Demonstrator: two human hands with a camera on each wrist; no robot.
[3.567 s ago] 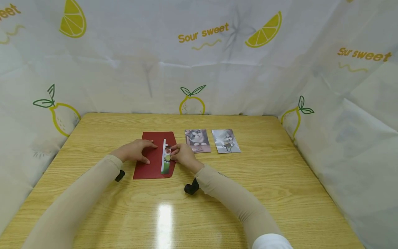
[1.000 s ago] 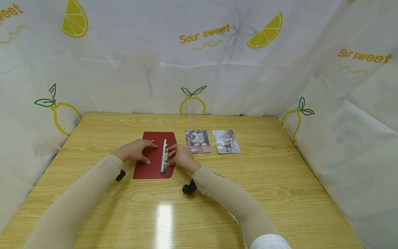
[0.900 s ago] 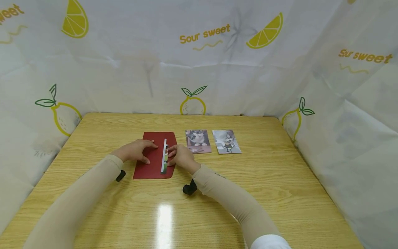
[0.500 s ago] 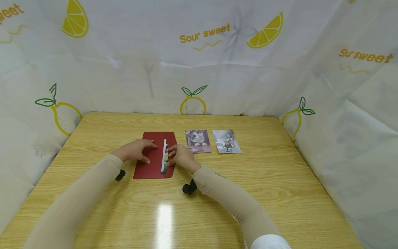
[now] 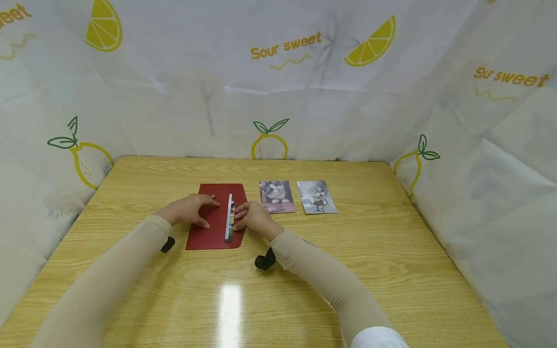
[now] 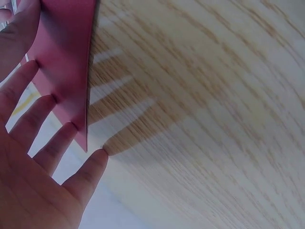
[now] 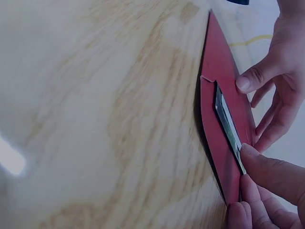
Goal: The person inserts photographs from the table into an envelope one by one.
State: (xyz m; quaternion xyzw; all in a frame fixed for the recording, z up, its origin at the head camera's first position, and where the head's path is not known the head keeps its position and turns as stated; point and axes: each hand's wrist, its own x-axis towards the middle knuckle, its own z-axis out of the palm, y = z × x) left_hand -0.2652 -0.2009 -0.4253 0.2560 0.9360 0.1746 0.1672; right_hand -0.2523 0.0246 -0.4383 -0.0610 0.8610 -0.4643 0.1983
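A red envelope [image 5: 201,239] lies flat on the table, its flap side to the right. Out of its mouth shows a narrow strip of a colourful photo card [image 5: 230,235]; the rest of the card is hidden inside. Over the envelope, my left hand [image 5: 188,210] spreads its straight fingers and thumb, touching the surface and edge. At the strip, my right hand [image 5: 257,220] pinches the card's outer edge between thumb and fingers. The right wrist view also has the card [image 7: 226,118] slanting out of the envelope [image 7: 220,57].
A cat photo card [image 5: 276,195] and a greyish photo card [image 5: 316,197] lie side by side right of the envelope. Black pieces [image 5: 265,261] jut out by both wrists. Behind the wooden table [image 5: 370,251] hangs a lemon-print white curtain [image 5: 174,111].
Since the oldest frame, the card has slid left into the envelope and its visible strip is narrower. My right hand has shifted slightly left with it. My left hand has stayed put.
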